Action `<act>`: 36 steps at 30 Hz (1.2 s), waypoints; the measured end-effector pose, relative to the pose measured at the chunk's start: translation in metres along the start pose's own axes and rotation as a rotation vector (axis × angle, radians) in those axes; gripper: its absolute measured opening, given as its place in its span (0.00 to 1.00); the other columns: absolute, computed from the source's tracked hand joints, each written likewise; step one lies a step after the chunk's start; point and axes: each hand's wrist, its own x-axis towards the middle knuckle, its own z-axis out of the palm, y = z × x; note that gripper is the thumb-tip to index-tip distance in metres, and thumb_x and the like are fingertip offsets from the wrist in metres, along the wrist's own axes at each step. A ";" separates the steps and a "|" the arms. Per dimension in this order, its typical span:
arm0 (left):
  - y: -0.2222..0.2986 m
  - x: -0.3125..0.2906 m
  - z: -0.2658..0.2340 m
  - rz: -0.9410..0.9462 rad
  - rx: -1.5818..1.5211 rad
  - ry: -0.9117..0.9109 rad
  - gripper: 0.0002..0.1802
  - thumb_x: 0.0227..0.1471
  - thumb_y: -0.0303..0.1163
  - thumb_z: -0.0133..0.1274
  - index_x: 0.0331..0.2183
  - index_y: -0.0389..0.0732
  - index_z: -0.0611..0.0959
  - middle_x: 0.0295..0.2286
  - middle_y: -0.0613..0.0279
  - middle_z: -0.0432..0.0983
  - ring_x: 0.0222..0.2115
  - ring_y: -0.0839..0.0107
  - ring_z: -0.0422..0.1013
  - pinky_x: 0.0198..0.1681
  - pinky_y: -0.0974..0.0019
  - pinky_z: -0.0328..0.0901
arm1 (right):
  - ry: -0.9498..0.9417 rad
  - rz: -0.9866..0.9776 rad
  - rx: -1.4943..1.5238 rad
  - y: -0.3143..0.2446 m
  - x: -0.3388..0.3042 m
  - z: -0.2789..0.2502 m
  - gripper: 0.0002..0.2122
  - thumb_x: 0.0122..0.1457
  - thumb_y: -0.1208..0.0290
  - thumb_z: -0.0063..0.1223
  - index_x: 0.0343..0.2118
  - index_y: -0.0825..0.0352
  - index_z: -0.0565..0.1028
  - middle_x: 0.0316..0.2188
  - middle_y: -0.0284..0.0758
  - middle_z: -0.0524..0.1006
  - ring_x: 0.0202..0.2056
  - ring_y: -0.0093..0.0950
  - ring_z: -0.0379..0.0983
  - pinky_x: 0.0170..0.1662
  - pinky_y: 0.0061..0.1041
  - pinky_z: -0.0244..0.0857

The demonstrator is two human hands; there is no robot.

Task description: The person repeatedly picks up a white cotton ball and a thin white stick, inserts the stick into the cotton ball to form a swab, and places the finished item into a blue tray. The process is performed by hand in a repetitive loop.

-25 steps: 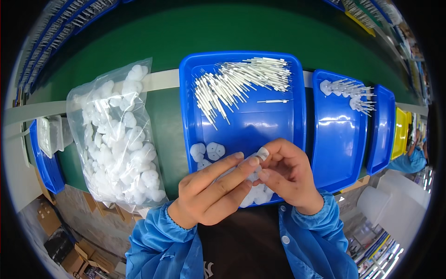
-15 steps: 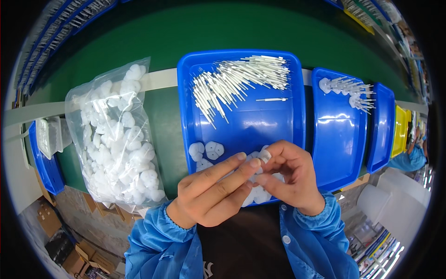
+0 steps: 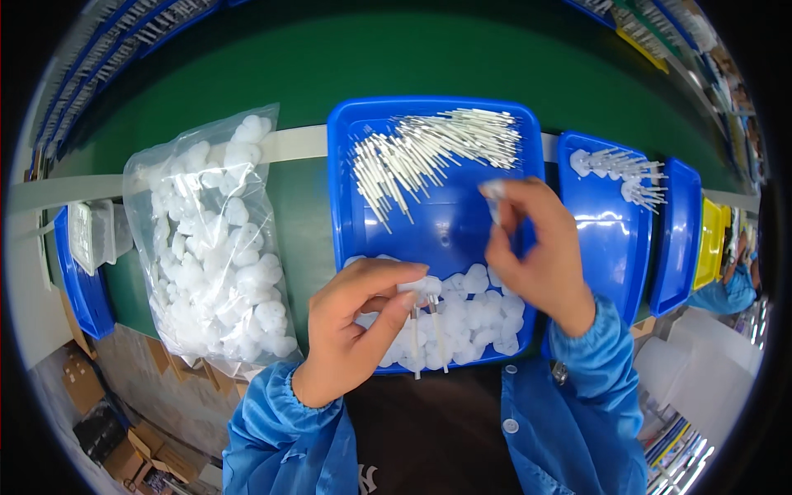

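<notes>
White plastic piece [image 3: 421,285], with two thin rods [image 3: 438,334] hanging from it, is pinched in the left hand [image 3: 351,318], above the near part of a blue tray [image 3: 404,243]. That grip is closed, thumb below and forefinger laid along the top; the wrist comes up from the lower left and the back of the hand faces outward. The right hand [image 3: 544,247] is raised over the tray's right side, fingers curled, thumb and forefinger apart at the tips; something whitish shows by the forefinger, too blurred to say whether it is gripped. Under the left hand lie loose white pieces [image 3: 483,318], and at the tray's far end a heap of rods [image 3: 445,144]. A clear bag [image 3: 214,247] of similar pieces rests on the green counter [image 3: 297,214] to the left. Half a second ago both hands met over the loose pieces; the right has since moved up and away, and the left now shows the hanging rods, hidden then.
</notes>
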 end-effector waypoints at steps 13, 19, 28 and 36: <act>0.007 0.010 0.016 0.042 0.131 -0.073 0.29 0.55 0.09 0.58 0.56 0.39 0.88 0.48 0.55 0.78 0.44 0.69 0.79 0.46 0.70 0.80 | 0.019 0.005 0.051 -0.039 -0.053 0.004 0.12 0.51 0.80 0.75 0.39 0.66 0.85 0.29 0.38 0.85 0.27 0.30 0.84 0.33 0.25 0.77; 0.003 0.004 0.015 -0.046 0.046 -0.046 0.26 0.58 0.10 0.58 0.57 0.37 0.86 0.51 0.57 0.75 0.46 0.72 0.78 0.49 0.70 0.81 | -0.016 0.122 0.128 -0.042 -0.064 0.000 0.09 0.55 0.76 0.72 0.40 0.64 0.86 0.20 0.32 0.81 0.18 0.27 0.79 0.25 0.24 0.72; -0.001 0.003 0.015 -0.052 -0.018 -0.073 0.25 0.62 0.10 0.53 0.59 0.31 0.81 0.53 0.53 0.77 0.50 0.66 0.81 0.51 0.66 0.78 | -0.026 0.195 0.204 -0.044 -0.068 0.003 0.10 0.57 0.76 0.72 0.41 0.66 0.86 0.19 0.34 0.80 0.18 0.27 0.78 0.25 0.23 0.71; 0.000 0.003 0.015 -0.106 -0.049 -0.006 0.25 0.60 0.10 0.56 0.58 0.33 0.84 0.50 0.56 0.78 0.49 0.70 0.82 0.50 0.70 0.81 | 0.011 0.101 0.043 -0.048 -0.063 0.008 0.12 0.55 0.77 0.74 0.42 0.64 0.86 0.20 0.34 0.81 0.19 0.29 0.79 0.24 0.25 0.70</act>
